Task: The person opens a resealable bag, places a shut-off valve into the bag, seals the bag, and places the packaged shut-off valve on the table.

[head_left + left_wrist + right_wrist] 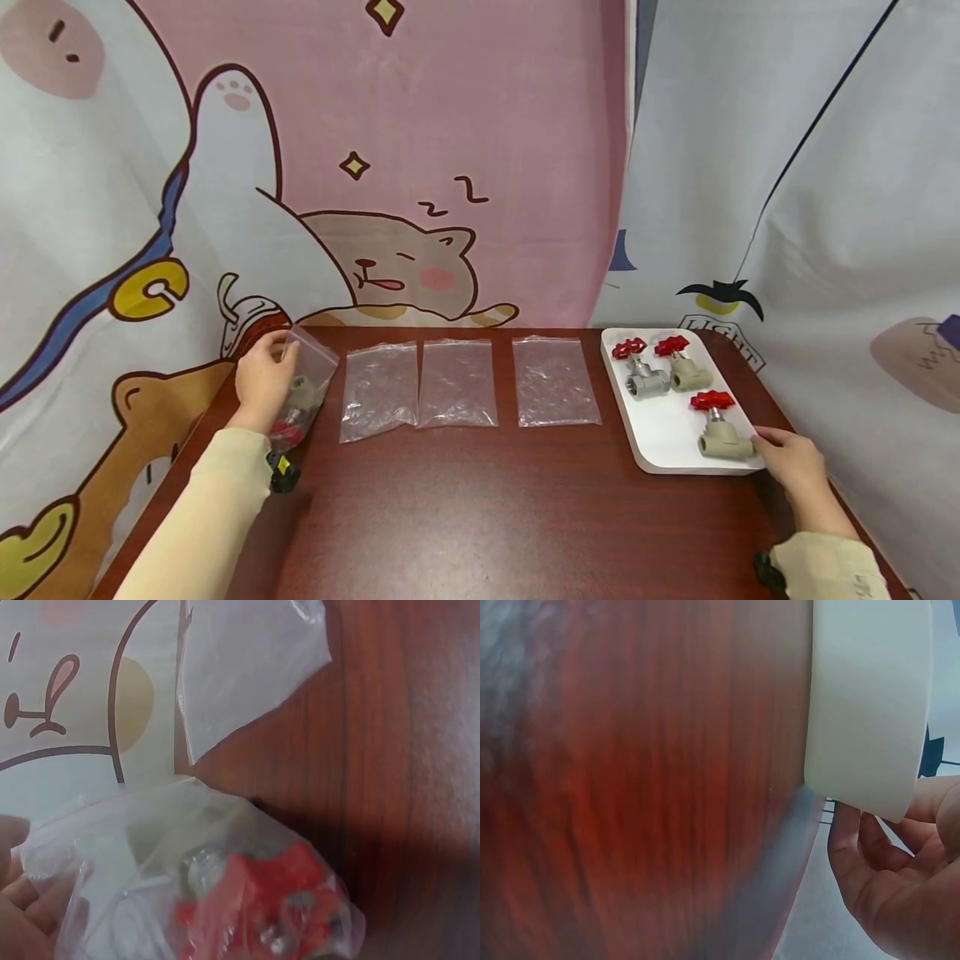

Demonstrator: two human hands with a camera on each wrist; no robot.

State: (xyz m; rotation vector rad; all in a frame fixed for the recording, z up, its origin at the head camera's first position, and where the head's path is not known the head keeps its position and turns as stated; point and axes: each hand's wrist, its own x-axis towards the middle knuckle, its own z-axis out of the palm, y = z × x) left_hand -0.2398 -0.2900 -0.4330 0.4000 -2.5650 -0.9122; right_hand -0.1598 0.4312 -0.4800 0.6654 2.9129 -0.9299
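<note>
clear plastic zip bag (318, 358), a red-handwheeled valve (262, 892) inside, was pinched near its mouth by my left hand (264, 377) at the left side of the brown wood-grain table (487, 517); my right hand (795, 462) gripped a corner of the white rectangular tray (666, 433). keeping the mouth upward, i judged, best prevented spills.

Arms (201, 508) spread wide; left hand (264, 375) pinches; right hand (793, 462) grips, thumb (936, 796) opposite bent fingers (847, 855).

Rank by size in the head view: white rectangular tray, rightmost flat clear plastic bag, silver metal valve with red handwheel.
Largest first:
1. White rectangular tray
2. Rightmost flat clear plastic bag
3. Silver metal valve with red handwheel
</note>
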